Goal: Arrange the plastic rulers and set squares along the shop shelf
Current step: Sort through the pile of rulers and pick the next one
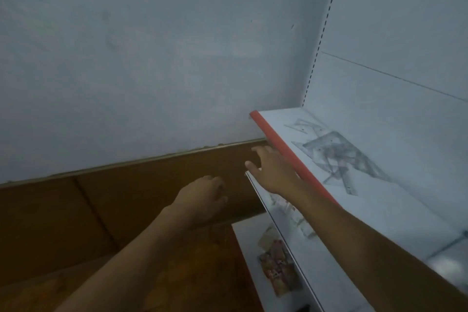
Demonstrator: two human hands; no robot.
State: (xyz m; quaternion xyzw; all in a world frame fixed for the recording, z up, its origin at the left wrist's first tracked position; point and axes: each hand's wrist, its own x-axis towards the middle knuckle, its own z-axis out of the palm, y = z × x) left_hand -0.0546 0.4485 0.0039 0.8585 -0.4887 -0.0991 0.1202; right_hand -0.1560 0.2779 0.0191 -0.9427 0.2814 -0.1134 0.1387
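A heap of clear plastic rulers and set squares [334, 154] lies on the white shop shelf [395, 200], which has a red front edge [286, 149]. One more clear set square [304, 125] lies apart near the shelf's far end. My right hand [271, 170] is stretched out just in front of and below the red edge, fingers spread, holding nothing. My left hand [202, 195] hangs lower and to the left over the floor, fingers curled loosely, with nothing visible in it.
A lower shelf [298, 273] holds small packets, some patterned in red [278, 268]. A pale wall [152, 58] stands ahead, meeting a brown wooden floor [76, 223]. The shelf's white back panel [405, 58] with a slotted upright [319, 40] rises at the right.
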